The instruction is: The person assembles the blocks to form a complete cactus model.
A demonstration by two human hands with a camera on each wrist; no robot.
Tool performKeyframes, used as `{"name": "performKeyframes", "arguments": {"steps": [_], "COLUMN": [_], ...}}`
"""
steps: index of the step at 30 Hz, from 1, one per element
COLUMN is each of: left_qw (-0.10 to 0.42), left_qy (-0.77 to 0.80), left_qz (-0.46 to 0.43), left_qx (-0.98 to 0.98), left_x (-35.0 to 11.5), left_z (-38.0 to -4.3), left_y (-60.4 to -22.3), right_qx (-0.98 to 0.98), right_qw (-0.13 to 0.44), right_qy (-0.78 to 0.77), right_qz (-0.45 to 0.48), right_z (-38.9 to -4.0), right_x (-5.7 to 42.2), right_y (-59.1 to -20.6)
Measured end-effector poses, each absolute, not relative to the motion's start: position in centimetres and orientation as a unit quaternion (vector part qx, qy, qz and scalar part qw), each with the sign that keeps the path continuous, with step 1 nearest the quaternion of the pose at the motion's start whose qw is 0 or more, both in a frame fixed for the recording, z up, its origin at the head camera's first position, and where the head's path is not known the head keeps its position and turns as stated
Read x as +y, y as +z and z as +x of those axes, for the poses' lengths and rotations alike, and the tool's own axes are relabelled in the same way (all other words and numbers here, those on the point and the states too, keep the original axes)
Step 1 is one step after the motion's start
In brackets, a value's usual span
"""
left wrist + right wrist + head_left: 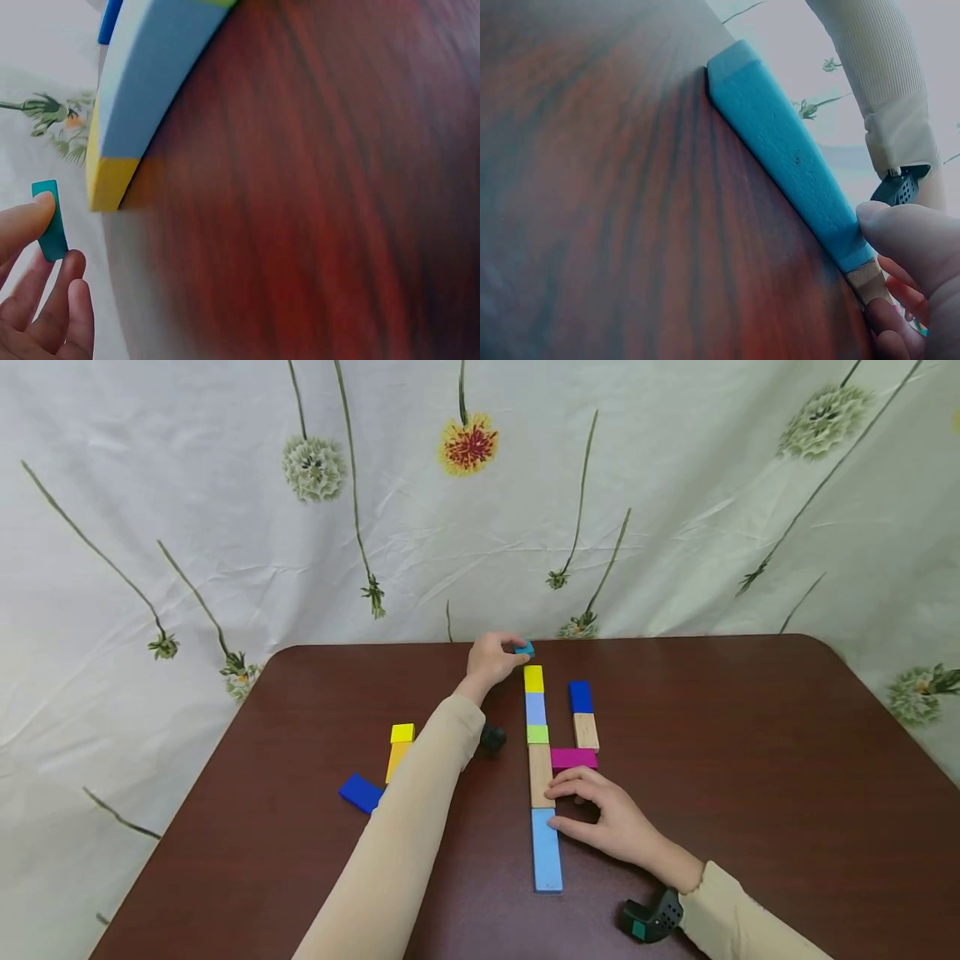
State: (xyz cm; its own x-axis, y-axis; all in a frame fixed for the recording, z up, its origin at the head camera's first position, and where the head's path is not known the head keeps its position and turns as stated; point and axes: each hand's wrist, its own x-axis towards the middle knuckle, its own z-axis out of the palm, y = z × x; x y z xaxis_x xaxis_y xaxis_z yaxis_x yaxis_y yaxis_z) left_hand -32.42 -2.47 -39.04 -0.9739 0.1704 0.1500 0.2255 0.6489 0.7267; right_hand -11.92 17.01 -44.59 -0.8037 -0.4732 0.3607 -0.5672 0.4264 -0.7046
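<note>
At the far end of a straight row of blocks, my left hand [491,662] pinches a small teal block [51,221] between thumb and fingers. From there the row runs toward me: a yellow block [533,678], a periwinkle block [536,708], a green block [537,734], a natural wood block [541,777] and a long light blue block [547,852]. My right hand [611,818] rests at the row's right side, its thumb at the light blue block and its fingertips at the wood block. A magenta block [574,759] lies against the row just beyond those fingers.
Beyond the magenta block, a wood block [586,731] and a dark blue block [581,697] lie end to end. Left of the row are a yellow block [402,732], an orange-yellow block [397,762] and a blue block [362,792], partly behind my left sleeve. A flowered cloth [675,527] hangs behind the brown table [712,710].
</note>
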Motion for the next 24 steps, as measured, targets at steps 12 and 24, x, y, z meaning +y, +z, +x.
{"name": "performKeyframes", "arguments": {"steps": [12,24], "left_qw": [0.029,0.019], "left_qy": [-0.393,-0.407], "left_qz": [-0.101,-0.082], "left_qx": [-0.913,-0.909], "left_x": [-1.6,-1.9], "left_z": [-32.7,-33.0], "left_y": [-40.7,-40.9], "right_qx": [-0.845,-0.842], "right_qw": [0.048,0.046], "right_qy": [0.437,0.441], "right_qz": [0.303,0.306], "right_z": [-11.9,-12.0], "right_x": [16.9,16.9], "right_y": [-44.4,-44.5]}}
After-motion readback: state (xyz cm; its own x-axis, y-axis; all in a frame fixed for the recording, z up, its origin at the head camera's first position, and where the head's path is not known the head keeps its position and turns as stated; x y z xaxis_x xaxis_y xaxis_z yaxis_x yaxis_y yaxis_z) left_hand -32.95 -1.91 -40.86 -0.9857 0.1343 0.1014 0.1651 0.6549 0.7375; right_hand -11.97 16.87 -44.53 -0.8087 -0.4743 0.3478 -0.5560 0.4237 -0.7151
